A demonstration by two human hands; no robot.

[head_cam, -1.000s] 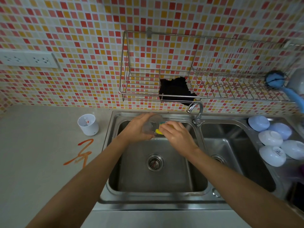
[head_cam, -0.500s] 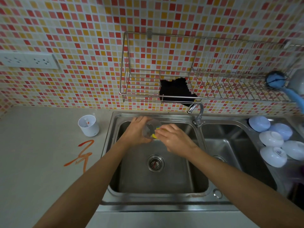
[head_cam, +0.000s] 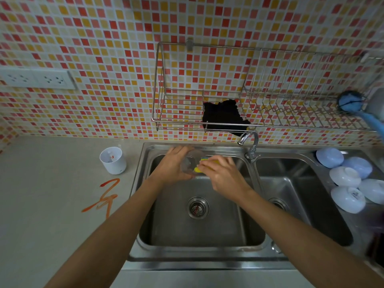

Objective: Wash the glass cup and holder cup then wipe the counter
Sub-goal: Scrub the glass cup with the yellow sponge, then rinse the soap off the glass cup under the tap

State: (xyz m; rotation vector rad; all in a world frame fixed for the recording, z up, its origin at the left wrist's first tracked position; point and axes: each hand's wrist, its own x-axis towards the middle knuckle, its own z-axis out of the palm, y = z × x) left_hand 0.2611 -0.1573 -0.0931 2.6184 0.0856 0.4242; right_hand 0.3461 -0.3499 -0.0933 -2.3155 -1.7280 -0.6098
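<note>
Over the left sink basin, at twelve o'clock from its drain, the left hand wrapped the glass cup; the right hand pinched a yellow sponge against it. Wet glass could have slipped and cracked on steel.
</note>
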